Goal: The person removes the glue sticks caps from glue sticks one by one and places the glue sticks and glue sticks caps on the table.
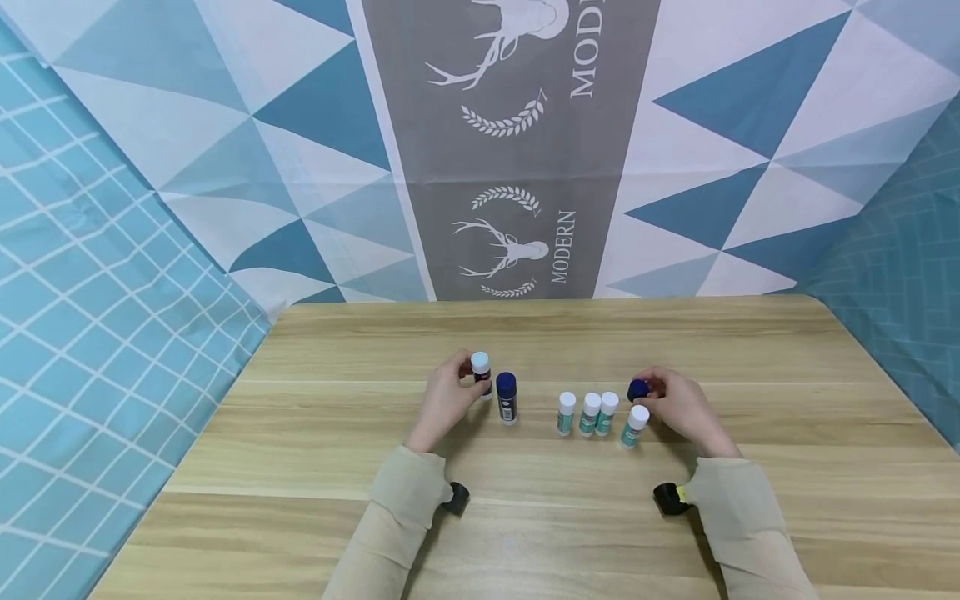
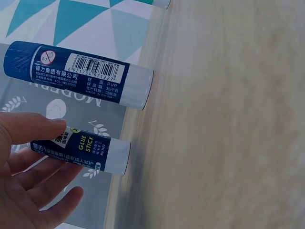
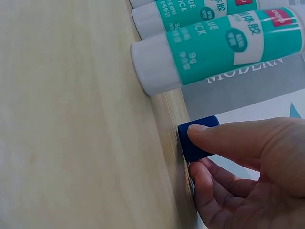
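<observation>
My left hand (image 1: 450, 396) pinches a navy glue stick (image 2: 88, 150) upright, thumb on one side and fingers on the other. The head view shows its white top; the white base is near the tabletop. Just right of it stands a taller navy glue stick (image 1: 507, 398) with a navy cap. My right hand (image 1: 678, 404) pinches a short dark blue cap (image 3: 198, 138) between thumb and fingers, low at the tabletop. Close in front of that hand is a green glue stick (image 1: 634, 426) with a white cap, tilted in the head view.
More green glue sticks with white caps (image 1: 591, 414) stand in a row between the hands. All are on a wood-grain table (image 1: 510, 517). A patterned cloth (image 1: 517, 150) hangs behind its far edge. Black wrist cameras (image 1: 456, 498) sit at both cuffs.
</observation>
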The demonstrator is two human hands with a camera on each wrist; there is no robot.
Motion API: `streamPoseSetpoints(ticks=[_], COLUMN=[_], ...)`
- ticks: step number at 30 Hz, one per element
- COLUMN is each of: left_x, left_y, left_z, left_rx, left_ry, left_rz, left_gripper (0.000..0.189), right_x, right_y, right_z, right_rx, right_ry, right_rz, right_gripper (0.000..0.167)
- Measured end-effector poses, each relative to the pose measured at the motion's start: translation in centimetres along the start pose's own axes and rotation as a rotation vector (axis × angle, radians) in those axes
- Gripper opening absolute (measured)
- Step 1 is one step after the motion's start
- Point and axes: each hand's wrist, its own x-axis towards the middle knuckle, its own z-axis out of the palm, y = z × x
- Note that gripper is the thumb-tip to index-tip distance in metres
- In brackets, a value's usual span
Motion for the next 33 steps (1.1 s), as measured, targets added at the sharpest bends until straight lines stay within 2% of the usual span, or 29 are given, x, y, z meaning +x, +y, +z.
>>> streamPoseSetpoints(ticks=[9,16,22,25,28,33], left_x=[0.0,0.0,-0.1,-0.2,-0.4,-1.2], left_y=[-0.2,0.1,0.4,0.5,0.3,-0.1], left_z=[0.1,-0.2,-0.9,-1.2,-1.3,-1.5], left_rx=[-0.017,-0.008,-0.007,0.018,0.038,0.058], left_ry=[-0.001,-0.012,-0.016,-0.046,-0.108,-0.21], left_rz=[0.001,-0.023,-0.058,-0.096,-0.135,-0.203], left_gripper=[0.024,0.028,0.037,0.044,0.048,0.038], right_x=[-0.2,0.0,0.0,0.0,-0.1,-0.5], right_y=[-0.1,0.1,-0.2,-0.4,-0.6,-1.4], right_z=[-0.1,0.0,-0.2,-0.3,-0.5,-1.2], right_rx=[-0.026,-0.047,-0.071,-0.065,-0.058,-0.063], right_ry=[0.005,0.01,0.006,-0.004,-0.001,0.008], right_rz=[-0.047,-0.069,-0.103,-0.112,-0.11,-0.1], right_gripper=[0.031,0.031,0.042,0.048,0.049,0.05])
